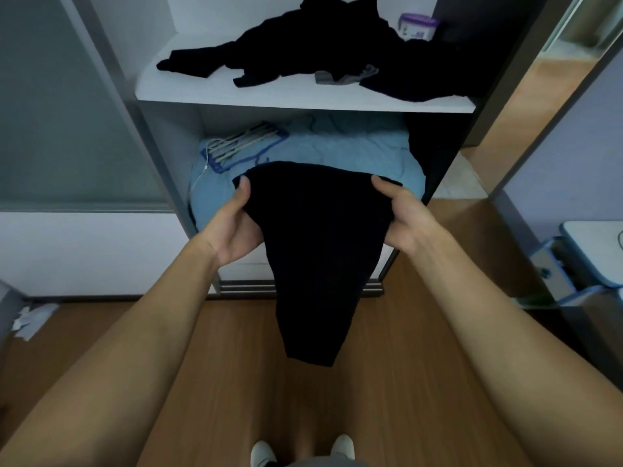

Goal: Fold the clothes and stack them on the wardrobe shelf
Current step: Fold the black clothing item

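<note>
One black garment (320, 247) is held hanging before the wardrobe, below the shelf (286, 94). Its top corners are clasped by the left grip (232, 227) and the right grip (404, 220), fingers curled round the cloth. On the shelf lie a heap of dark clothes (320, 45), uncountable, and one purple-lidded jar (418, 26) with an unreadable label.

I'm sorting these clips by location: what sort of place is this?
Probably a bedroom, at an open wardrobe: dark clothes heaped on its white shelf, blue bedding and hangers stored below.
</note>
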{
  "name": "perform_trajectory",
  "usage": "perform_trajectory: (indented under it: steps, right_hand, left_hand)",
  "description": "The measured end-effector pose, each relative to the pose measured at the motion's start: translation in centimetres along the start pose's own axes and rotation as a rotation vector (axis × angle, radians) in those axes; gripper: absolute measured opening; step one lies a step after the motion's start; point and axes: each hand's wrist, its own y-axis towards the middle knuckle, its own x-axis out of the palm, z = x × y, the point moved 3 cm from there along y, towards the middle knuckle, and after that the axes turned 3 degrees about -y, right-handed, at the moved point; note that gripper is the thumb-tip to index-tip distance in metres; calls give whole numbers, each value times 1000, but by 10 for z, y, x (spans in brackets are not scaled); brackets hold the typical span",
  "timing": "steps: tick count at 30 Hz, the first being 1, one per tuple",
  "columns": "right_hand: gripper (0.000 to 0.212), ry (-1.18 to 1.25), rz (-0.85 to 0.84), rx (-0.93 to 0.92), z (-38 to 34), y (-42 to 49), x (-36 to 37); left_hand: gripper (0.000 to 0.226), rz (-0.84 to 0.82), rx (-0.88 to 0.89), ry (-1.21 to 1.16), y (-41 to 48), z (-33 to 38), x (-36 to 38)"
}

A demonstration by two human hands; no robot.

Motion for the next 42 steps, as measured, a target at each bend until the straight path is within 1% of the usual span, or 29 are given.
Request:
perform_trajectory:
  steps: [2, 3, 4, 6, 8, 10, 12, 14, 16, 18, 20, 22, 24, 25, 27, 29, 30, 32, 34, 36, 38, 39, 41, 42]
  right_hand:
    - [35, 14, 39, 55, -8, 2, 4]
    - [40, 28, 29, 65, -11, 2, 4]
    - [45, 37, 6, 60, -13, 1, 4]
    - [50, 5, -51, 14, -12, -1, 0]
    - [48, -84, -59, -31, -5, -4, -8]
    - [40, -140, -62, -30, 2, -8, -13]
    - [31, -148, -61, -15, 3, -11, -14]
    - [29, -114, -45, 10, 2, -11, -10]
    - [33, -31, -39, 34, 2, -10, -1]
    - [35, 38, -67, 41, 1, -10, 7]
    - [45, 51, -138, 20, 2, -12, 10]
    - [50, -74, -166, -31, 9, -15, 6]
    - [43, -256, -121, -91, 20, -16, 1]
    - [39, -284, -99, -117, 24, -17, 1]
    - [28, -221, -57, -154, 26, -16, 2]
    - [20, -138, -35, -157, 24, -14, 6]
    - [18, -125, -27, -139, 24, -13, 9]
    - [17, -106, -8, -76, 25, -9, 12]
    - [24, -31, -6, -9, 30, -8, 10]
    - [37, 43, -58, -16, 33, -9, 4]
    - [40, 16, -101, -64, 36, -12, 0]
    - [39, -28, -105, -99, 36, -14, 0]
    - [34, -109, -65, -183, 32, -13, 3]
    - [31, -115, -30, -205, 30, -11, 6]
  left_hand:
    - [31, 106, 67, 150, 1, -5, 0]
    - [23, 198, 109, 225, 4, -3, 1]
    - [18, 274, 139, 279, 7, 1, 3]
    - [13, 334, 163, 309, 13, 10, 11]
    - [16, 353, 170, 262, 18, 18, 20]
    - [21, 352, 166, 166, 19, 23, 27]
    - [25, 275, 143, 64, 14, 24, 28]
    - [31, 174, 83, 68, 6, 17, 23]
    - [31, 134, 3, 138, -2, 3, 16]
    - [28, 156, -3, 194, -5, -4, 11]
    - [27, 254, 48, 217, -1, 1, 10]
    - [25, 360, 50, 208, 7, 10, 14]
    - [24, 390, 19, 183, 13, 15, 19]
    - [25, 360, 8, 153, 15, 16, 21]
    - [34, 234, -10, 99, 12, 14, 23]
    - [40, 147, -33, 132, 6, 6, 17]
    - [38, 145, -39, 188, 3, 2, 12]
    - [33, 226, -9, 309, 2, -3, 2]
    - [28, 358, 62, 380, 5, 0, -2]
    - [29, 454, 97, 357, 11, 5, -1]
    - [40, 483, 75, 250, 13, 10, 1]
    - [46, 452, 39, 189, 14, 11, 0]
    - [54, 310, -41, 114, 9, 11, -3]
    - [54, 237, -67, 120, 6, 10, -7]
